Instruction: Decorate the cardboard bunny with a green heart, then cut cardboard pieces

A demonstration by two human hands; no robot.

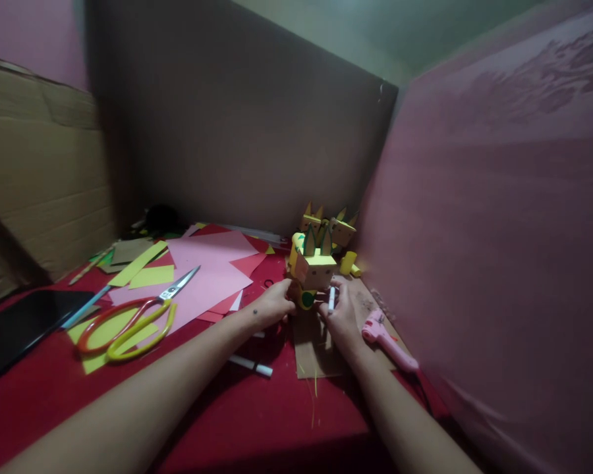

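Observation:
A small cardboard figure (317,271) with a box head, pointed green-edged ears and a green spot on its yellow body stands upright between my hands. My left hand (277,304) grips its lower left side, with the fingertips partly hidden behind it. In my right hand (343,316), close to the figure's right side, is a white marker (331,299) held between the fingers. Beneath them lies a flat cardboard sheet (312,355). Two similar box-headed figures (344,232) are just behind, partly covered by the front one.
Red-and-yellow scissors (128,329) lie on pink paper (212,263) and yellow pieces to the left. A dark tablet-like slab (24,336) sits at far left. A pink glue gun (388,342) rests at right by the pink wall. Another white marker (252,365) lies on the red cloth.

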